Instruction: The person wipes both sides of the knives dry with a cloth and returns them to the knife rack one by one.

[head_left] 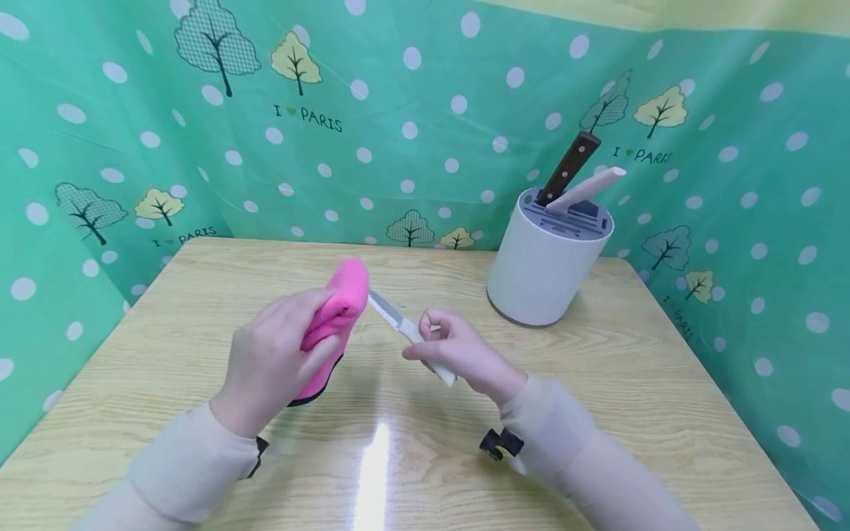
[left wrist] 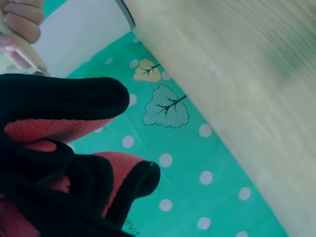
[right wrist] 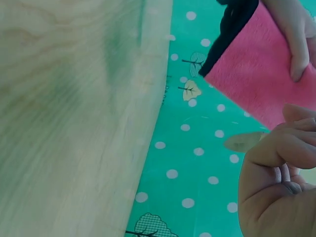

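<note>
My left hand (head_left: 268, 361) grips a folded pink cloth (head_left: 348, 284) with a black border, thumb and fingers bunching it. In the left wrist view the cloth's dark folds (left wrist: 64, 98) fill the lower left. My right hand (head_left: 465, 350) holds a small knife (head_left: 412, 332) by its white handle, above the table in front of me. The grey blade points up and left, its tip end hidden behind the cloth. In the right wrist view the cloth's pink face (right wrist: 256, 64) hangs beyond the curled fingers of my right hand (right wrist: 281, 173).
A white knife block (head_left: 547, 258) stands at the table's back right. A dark brown-handled knife (head_left: 571, 166) and a pale pink-handled one (head_left: 587, 188) stick out of its slotted top. Behind the wooden table (head_left: 199, 310) hangs a green dotted curtain (head_left: 412, 133).
</note>
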`<state>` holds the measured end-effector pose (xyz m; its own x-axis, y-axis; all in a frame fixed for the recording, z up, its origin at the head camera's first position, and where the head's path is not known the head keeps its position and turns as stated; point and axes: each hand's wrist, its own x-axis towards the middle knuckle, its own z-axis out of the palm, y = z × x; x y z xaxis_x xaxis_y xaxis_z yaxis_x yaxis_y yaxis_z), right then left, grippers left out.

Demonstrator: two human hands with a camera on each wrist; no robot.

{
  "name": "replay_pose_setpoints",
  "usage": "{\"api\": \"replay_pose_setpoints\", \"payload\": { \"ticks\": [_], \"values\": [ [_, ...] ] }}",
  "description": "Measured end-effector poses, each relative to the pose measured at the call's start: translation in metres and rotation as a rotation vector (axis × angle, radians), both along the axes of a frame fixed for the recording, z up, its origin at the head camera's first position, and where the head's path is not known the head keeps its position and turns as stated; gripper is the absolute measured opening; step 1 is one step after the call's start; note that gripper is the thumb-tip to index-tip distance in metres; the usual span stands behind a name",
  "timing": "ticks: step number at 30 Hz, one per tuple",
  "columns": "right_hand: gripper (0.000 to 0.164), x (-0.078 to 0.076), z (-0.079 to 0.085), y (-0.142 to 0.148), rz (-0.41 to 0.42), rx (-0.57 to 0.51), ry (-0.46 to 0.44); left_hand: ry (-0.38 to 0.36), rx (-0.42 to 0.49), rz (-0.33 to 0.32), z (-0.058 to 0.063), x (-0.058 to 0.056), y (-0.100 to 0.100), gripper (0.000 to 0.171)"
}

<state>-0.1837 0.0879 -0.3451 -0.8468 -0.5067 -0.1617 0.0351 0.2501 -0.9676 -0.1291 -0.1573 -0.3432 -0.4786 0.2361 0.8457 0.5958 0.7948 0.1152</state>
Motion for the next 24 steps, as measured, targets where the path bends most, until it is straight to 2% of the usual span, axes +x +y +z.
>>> {"api": "replay_pose_setpoints", "payload": {
  "ticks": [6, 10, 15, 19, 24],
  "values": [
    [0.034, 0.012, -0.005, 0.008, 0.026, 0.002, -0.016, 0.139, -0.163, 0.005, 0.004, -0.004, 0.006, 0.039],
    [0.035, 0.018, -0.006, 0.010, 0.033, 0.006, -0.026, 0.243, -0.255, 0.006, 0.005, -0.008, 0.011, 0.033],
    [0.036, 0.022, -0.009, 0.012, 0.063, -0.051, -0.027, 0.383, -0.342, -0.016, 0.003, -0.011, 0.020, 0.024],
    [0.038, 0.024, -0.011, 0.012, 0.075, -0.080, -0.016, 0.433, -0.406, -0.014, 0.000, -0.014, 0.025, 0.026],
    [0.038, 0.029, -0.007, 0.012, 0.057, -0.068, 0.001, 0.425, -0.475, -0.016, -0.005, -0.016, 0.028, 0.031]
  ]
}}
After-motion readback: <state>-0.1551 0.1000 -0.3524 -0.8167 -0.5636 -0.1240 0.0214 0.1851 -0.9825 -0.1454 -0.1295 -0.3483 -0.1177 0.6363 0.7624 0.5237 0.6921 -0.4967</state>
